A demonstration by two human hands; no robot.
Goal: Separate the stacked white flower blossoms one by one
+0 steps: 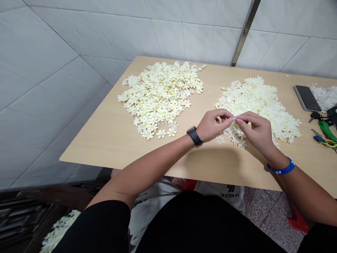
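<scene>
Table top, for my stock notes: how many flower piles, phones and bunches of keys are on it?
Flower piles: 3
Phones: 1
Bunches of keys: 1
Total: 5

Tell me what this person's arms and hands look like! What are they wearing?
The left hand and right hand are bare, with no gloves. The left wrist wears a black watch with a wide strap. The right wrist wears a blue wristband with a small pale marking. Black short sleeves cover the tops of the arms.
</scene>
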